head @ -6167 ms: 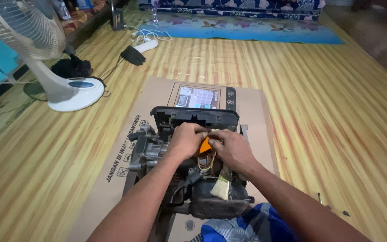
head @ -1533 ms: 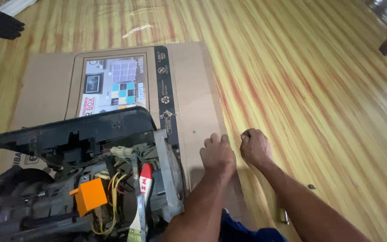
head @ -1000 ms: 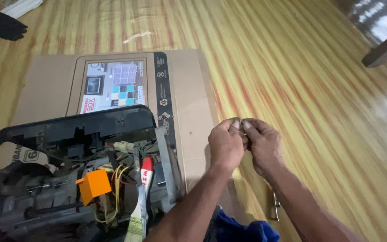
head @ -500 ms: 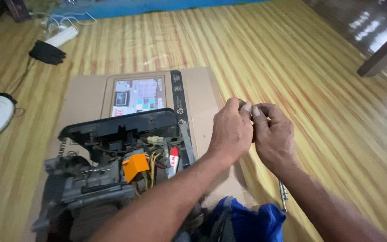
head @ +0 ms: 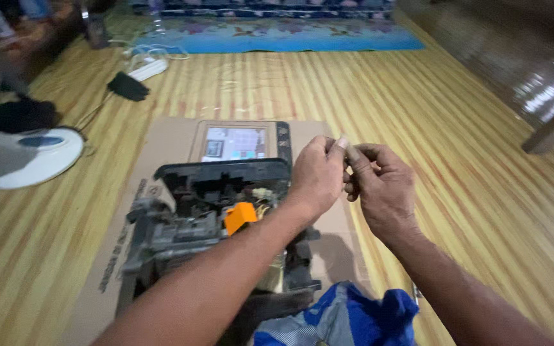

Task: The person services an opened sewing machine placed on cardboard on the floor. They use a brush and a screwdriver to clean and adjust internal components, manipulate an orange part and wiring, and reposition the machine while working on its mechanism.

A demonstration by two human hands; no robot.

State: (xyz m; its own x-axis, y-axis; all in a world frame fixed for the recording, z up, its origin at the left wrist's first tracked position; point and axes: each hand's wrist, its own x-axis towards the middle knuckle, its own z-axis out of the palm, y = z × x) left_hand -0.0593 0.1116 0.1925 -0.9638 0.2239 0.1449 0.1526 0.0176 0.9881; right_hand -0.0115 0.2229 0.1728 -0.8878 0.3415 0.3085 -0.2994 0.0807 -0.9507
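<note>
Yellow-brown striped floor, black machine, blue cloth

The plank floor (head: 456,128) shows yellow and reddish stripes; the cardboard sheet (head: 161,138) is plain tan; the opened machine (head: 193,218) is black-grey with an orange part (head: 240,216); far rug (head: 277,41) blue, patterned; near cloth (head: 347,320) blue with pale stripes.

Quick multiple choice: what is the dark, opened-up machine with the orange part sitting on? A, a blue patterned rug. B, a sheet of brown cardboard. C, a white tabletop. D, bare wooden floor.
B: the opened machine rests on a flat sheet of brown cardboard laid over the striped wooden floor; the blue rug lies far beyond it, and both hands are raised above it.
</note>
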